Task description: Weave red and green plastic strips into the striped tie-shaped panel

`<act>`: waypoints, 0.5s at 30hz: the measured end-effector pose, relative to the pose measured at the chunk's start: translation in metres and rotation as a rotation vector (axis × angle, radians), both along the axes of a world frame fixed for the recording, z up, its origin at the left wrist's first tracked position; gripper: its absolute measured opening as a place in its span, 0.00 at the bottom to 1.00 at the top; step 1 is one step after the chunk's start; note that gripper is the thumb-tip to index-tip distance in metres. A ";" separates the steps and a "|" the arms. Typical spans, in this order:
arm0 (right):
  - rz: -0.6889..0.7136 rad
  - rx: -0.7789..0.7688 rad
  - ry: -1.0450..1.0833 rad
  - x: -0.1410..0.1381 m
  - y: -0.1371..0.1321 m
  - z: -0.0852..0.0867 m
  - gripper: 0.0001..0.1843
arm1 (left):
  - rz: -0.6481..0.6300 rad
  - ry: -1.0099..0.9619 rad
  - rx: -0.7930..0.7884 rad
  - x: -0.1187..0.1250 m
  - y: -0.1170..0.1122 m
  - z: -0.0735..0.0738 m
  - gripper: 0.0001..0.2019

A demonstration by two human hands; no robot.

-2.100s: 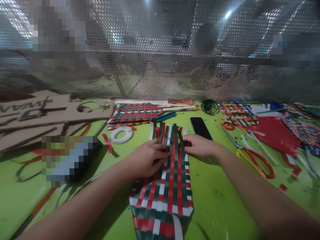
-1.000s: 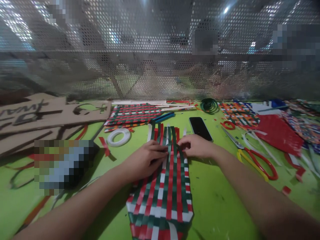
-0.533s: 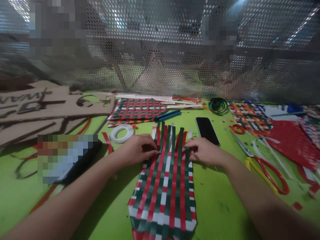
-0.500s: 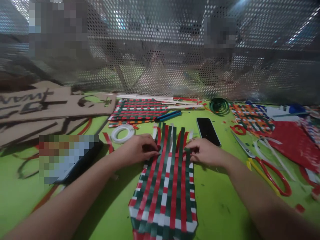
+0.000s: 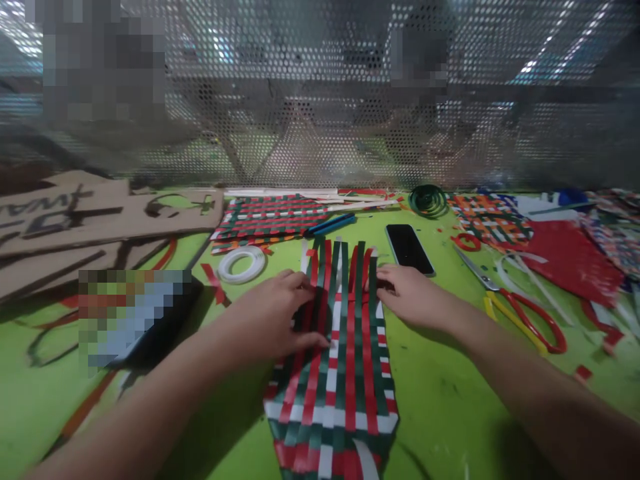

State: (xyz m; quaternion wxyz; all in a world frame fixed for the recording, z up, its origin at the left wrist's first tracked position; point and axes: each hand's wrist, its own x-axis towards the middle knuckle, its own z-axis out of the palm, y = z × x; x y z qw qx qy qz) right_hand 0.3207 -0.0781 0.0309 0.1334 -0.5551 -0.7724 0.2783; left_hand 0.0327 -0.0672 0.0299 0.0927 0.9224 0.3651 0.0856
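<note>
A woven mat (image 5: 345,373) of red, green and white strips lies lengthwise before me, its loose strip ends (image 5: 341,260) pointing away. My left hand (image 5: 273,310) rests over its left edge. The thumb stretches onto the weave near the middle white strip, apart from the fingers, which touch the left strips higher up. At the right edge, my right hand (image 5: 407,293) has its fingers closed around a red cross strip (image 5: 357,298) running beneath some lengthwise strips. Its fingertips are partly hidden behind the green outer strip.
A phone (image 5: 410,249) and open scissors (image 5: 505,293) lie to the right. Behind are a white tape roll (image 5: 242,265), blue-handled tool (image 5: 333,225), another woven mat (image 5: 270,217) and green coil (image 5: 428,201). Cardboard (image 5: 175,213) sits left; perforated metal screen (image 5: 310,133) stands behind.
My left hand's thumb has moved away from its fingers and down onto the weave. My right hand stays at the right edge, its fingers slightly higher. The view has shifted a little.
</note>
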 end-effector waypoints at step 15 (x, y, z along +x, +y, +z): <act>-0.081 0.033 0.202 0.018 -0.014 -0.015 0.05 | 0.005 0.139 0.058 0.008 -0.009 -0.007 0.37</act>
